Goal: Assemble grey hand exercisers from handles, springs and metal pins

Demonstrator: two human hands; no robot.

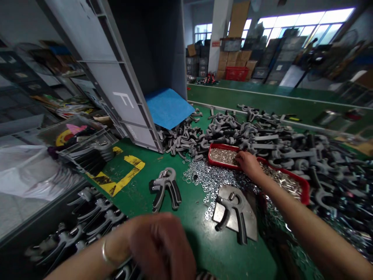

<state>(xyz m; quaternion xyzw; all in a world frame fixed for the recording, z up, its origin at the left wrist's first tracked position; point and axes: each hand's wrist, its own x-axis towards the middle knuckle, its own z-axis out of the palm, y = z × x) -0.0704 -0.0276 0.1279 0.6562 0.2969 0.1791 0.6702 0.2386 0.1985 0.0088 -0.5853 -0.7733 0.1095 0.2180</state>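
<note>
My right hand (249, 163) reaches into a red tray (210, 160) of small metal parts (223, 155), fingertips pinched together among them; whether a piece is between them cannot be seen. Low in the middle, my left hand (163, 245) is curled and blurred by motion, and its fingers hide whatever it may hold. A hand grip strengthener (236, 214) with grey and black handles lies on a metal plate (250, 221). Another hand grip strengthener (166, 188), its coil spring showing, lies on the green table (189, 221) further left.
Loose metal rings and nuts (210, 179) spread before the trays. A second red tray (304, 190) holds metal pins. Grey handle parts (262, 136) are heaped behind. A tall grey crate (116, 77) stands on its side at left; a bin of hand grips (87, 221) sits at lower left.
</note>
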